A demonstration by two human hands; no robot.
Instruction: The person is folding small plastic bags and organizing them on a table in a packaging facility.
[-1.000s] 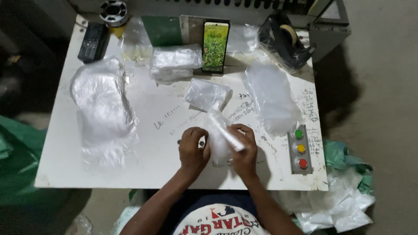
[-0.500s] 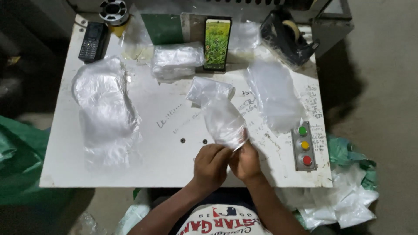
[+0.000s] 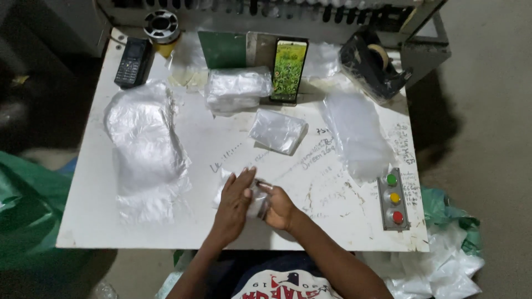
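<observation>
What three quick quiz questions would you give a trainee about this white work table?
1. True or false: both hands press on a small clear plastic bag near the white table's front edge.
2. Which light sits lowest on the grey button box: A green, B yellow, C red?
3. What stands upright at the back centre?

Key: 1 true, left hand and right hand. 2 C. 3 a smartphone with a lit green screen.
</observation>
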